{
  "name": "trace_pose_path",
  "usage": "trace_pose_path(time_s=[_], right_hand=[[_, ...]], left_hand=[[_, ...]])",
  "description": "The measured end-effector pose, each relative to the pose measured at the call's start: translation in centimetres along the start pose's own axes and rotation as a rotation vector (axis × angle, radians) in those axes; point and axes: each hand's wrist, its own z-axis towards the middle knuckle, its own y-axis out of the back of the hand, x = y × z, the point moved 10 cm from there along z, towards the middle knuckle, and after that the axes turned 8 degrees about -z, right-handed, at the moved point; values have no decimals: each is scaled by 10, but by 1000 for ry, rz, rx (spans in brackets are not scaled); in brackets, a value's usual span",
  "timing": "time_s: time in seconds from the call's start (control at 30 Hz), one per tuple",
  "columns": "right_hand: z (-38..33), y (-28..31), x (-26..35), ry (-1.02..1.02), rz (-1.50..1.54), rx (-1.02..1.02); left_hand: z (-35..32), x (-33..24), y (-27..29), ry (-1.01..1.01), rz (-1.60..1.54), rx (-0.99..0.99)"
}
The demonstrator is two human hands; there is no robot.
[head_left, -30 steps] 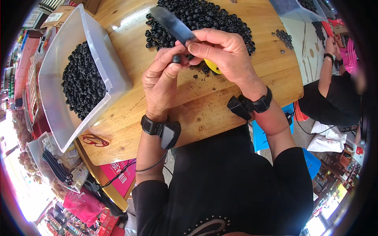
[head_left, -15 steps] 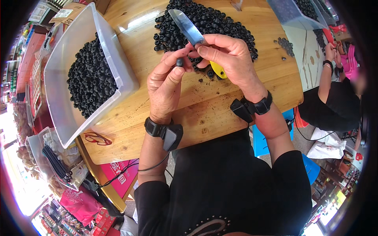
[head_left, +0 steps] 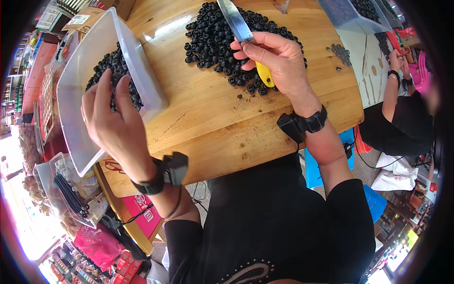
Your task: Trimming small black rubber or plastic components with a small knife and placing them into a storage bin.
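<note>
My left hand (head_left: 113,123) reaches over the translucent plastic bin (head_left: 147,78), its thumb and fingers apart above a heap of small round black bead-like pieces (head_left: 106,64). A dark piece shows between the thumb and a finger; whether they touch it I cannot tell. In my right hand (head_left: 283,59) is a knife (head_left: 238,23) with a yellow handle, its blade pointing up and away from me. Below and beyond that hand, a loose pile of the same black pieces (head_left: 208,35) covers part of the wooden table (head_left: 203,137).
Red-framed glasses (head_left: 112,165) lie by the bin, partly hidden by my left arm. A small cluster of dark pieces (head_left: 340,53) sits near the right edge. Another plastic bin (head_left: 347,19) stands at the far right, where a person in black (head_left: 395,125) works. Dark crumbs speckle the tabletop.
My left hand has moved left from beside the knife, where it pinched a black piece, to over the bin. The right hand, still holding the knife, has shifted slightly away from me.
</note>
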Motion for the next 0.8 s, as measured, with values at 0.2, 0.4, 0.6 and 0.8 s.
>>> trace_pose_path(time_s=[0.2,0.4,0.6,0.8], right_hand=[[1,7,3,26,-14,-31],[2,9,1,5,-52,-58],[2,8,2,-8,-5,-80],[0,9,2,2,-21,-79]], left_hand=[[-11,-28,18,-102,0,-228],[-78,-61,-95,13,-462,281],[-102,-50,-158,31,-349,560],[-97,-49,-162,-29,-348,474]])
